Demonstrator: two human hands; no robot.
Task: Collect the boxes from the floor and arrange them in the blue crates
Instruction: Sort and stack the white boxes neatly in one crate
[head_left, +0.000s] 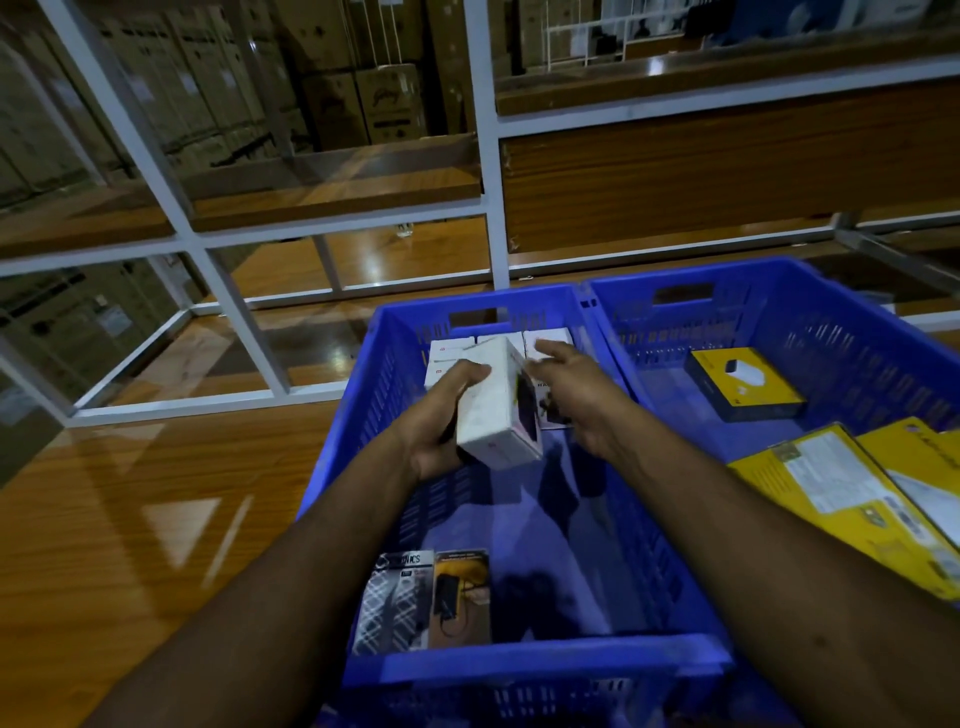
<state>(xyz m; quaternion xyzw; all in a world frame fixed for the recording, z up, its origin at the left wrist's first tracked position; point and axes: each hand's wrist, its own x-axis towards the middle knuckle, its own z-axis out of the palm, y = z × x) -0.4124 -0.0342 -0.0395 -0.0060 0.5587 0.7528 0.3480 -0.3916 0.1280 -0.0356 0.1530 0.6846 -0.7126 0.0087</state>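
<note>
Two blue crates sit side by side on the wooden floor (130, 493), and both hands are over the left crate (519, 670). The left hand (441, 426) grips a white box (498, 410), fingers curled round its side, holding it in the air above the crate near the far end. The right hand (576, 395) is just beside the box with fingers loosely spread, holding nothing.

Main risk as I see it: it's a one-handed side grip on a tilted box, so it could slip and land crooked on the row of white boxes (452, 356) at the far wall, knocking that neat stack out of line.

Counts, roughly: three white boxes across that back row, maybe more underneath, can't tell. Two dark printed packs (431, 597) at the near end. The right crate (857, 332) has one small yellow-and-black box (748, 384), plus two big yellow boxes (841, 499) at its near side.
</note>
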